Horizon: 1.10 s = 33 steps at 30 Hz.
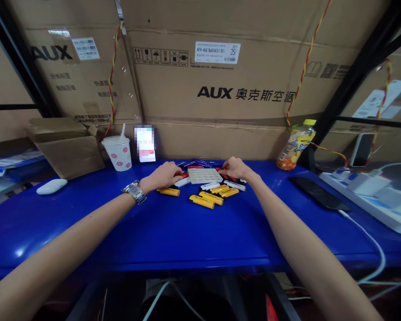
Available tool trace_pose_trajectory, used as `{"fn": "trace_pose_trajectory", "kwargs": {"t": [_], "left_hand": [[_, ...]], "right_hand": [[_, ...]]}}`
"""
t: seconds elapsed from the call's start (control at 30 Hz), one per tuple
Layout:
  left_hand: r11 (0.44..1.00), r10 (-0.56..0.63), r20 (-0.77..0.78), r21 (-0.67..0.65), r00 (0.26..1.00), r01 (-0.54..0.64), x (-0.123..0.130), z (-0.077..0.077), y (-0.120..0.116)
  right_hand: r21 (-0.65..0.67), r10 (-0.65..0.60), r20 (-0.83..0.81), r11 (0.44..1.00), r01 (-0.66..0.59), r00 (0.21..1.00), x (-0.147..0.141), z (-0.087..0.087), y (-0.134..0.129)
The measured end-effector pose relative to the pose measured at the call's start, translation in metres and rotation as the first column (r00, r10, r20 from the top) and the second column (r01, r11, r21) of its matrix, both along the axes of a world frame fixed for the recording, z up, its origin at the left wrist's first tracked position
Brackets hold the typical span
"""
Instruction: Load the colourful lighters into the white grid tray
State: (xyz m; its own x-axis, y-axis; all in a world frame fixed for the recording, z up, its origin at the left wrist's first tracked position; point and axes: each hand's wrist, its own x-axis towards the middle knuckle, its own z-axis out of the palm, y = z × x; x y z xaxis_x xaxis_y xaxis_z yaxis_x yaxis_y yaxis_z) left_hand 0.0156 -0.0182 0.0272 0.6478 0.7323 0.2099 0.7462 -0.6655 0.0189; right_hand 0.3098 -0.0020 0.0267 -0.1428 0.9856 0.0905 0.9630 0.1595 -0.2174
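Seeing a pale gridded tray (205,175) lying flat near the back of the blue table (147,232), between both hands. Holding the left hand (168,173) low just off the tray's left end, fingers partly curled beside red pieces (186,175); holding the right hand (234,168) at the opposite end, fingers bent down among more red pieces. Not being able to tell whether either is gripping anything. Judging the tray as light and stiff, probably thin plastic, likely sliding easily on the glossy top; favouring a hold at both short rims over the dividers. Judging the yellow pieces (201,201) and white pieces (210,186) in front as light, hard, smooth and apt to roll; favouring a thumb-and-finger pinch across the middle of each barrel.
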Motion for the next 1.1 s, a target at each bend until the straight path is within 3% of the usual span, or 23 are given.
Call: {"fn": "trace_pose_trajectory", "kwargs": {"t": [0.1, 0.2, 0.3, 0.4, 0.5, 0.6, 0.67, 0.73, 0.87, 0.97, 1.03, 1.1], "left_hand": [[0.996, 0.038, -0.049, -0.082, 0.998, -0.042, 0.005, 0.002, 0.005], [0.996, 0.054, -0.061, -0.062, 0.997, -0.058, 0.007, 0.002, 0.006], [0.994, 0.106, 0.024, -0.039, 0.994, -0.105, 0.003, 0.002, 0.004], [0.982, 0.184, 0.184, -0.071, 0.966, -0.174, 0.0, 0.006, -0.001], [0.971, 0.24, 0.434, -0.086, 0.868, -0.225, 0.0, 0.009, -0.004], [0.97, 0.241, 0.671, -0.149, 0.702, -0.19, 0.003, 0.008, -0.004], [0.969, 0.245, 0.752, -0.208, 0.611, -0.133, 0.006, 0.006, -0.004], [0.964, 0.256, 0.775, -0.252, 0.578, -0.09, 0.009, 0.004, -0.005], [0.933, 0.276, 0.773, -0.358, 0.571, 0.033, 0.015, 0.003, -0.01], [0.879, 0.317, 0.755, -0.461, 0.574, 0.121, 0.02, 0.002, -0.014], [0.901, 0.3, 0.694, -0.432, 0.654, 0.044, 0.021, 0.001, -0.016], [0.954, 0.237, 0.558, -0.288, 0.796, -0.082, 0.022, -0.001, -0.019]], "right_hand": [[0.111, 0.023, -0.046, 0.994, -0.018, 0.999, -0.001, -0.001, -0.001], [0.199, 0.085, -0.198, 0.979, -0.045, 0.977, -0.003, -0.003, -0.001], [0.256, 0.194, -0.324, 0.96, -0.111, 0.926, -0.007, -0.004, -0.004], [0.346, 0.252, -0.305, 0.928, -0.14, 0.918, -0.016, -0.001, -0.008], [0.337, 0.193, -0.295, 0.937, -0.087, 0.936, -0.025, 0.001, -0.011], [0.283, 0.19, -0.354, 0.955, -0.089, 0.916, -0.031, 0.001, -0.015], [0.266, 0.205, -0.37, 0.958, -0.108, 0.906, -0.034, 0.0, -0.019], [0.267, 0.237, -0.31, 0.951, -0.155, 0.921, -0.037, -0.001, -0.022], [0.206, 0.41, -0.126, 0.902, -0.38, 0.903, -0.047, -0.003, -0.027], [0.173, 0.472, -0.063, 0.873, -0.456, 0.879, -0.054, -0.003, -0.026], [0.155, 0.464, -0.051, 0.879, -0.451, 0.885, -0.054, -0.003, -0.024], [0.134, 0.445, -0.055, 0.89, -0.435, 0.894, -0.051, -0.002, -0.023]]}}
